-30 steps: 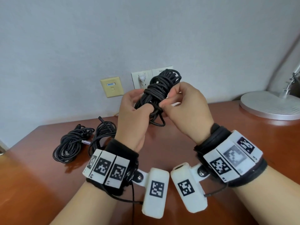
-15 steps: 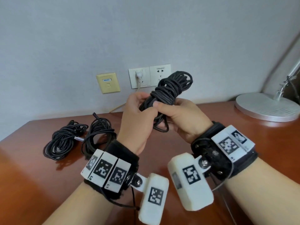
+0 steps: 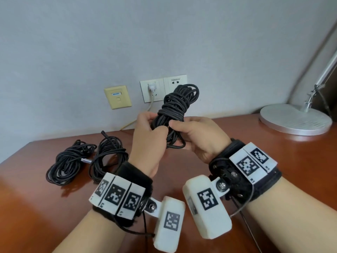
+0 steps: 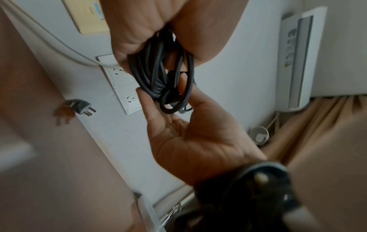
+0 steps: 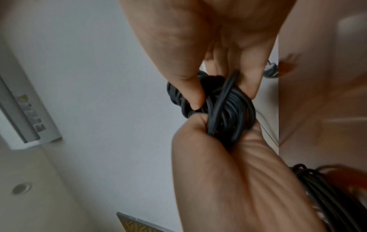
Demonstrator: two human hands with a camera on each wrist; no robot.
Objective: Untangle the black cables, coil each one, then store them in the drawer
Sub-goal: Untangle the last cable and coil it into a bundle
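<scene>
Black coil (image 3: 175, 108) gripped mid-air by left hand (image 3: 147, 141) and right hand (image 3: 200, 137), right wrist view shows thumb (image 5: 190, 87) pinching wraps, head view only: two coils (image 3: 67, 165) on desk (image 3: 36, 207), lamp base (image 3: 293, 119) right.

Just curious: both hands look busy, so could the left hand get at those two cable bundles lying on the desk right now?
Probably not yet: the left hand grips the held cable bundle together with the right hand. The two coiled bundles lie uncovered to its left.

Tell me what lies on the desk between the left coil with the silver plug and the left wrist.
The second black coil, resting on the desk, in the head view.
</scene>
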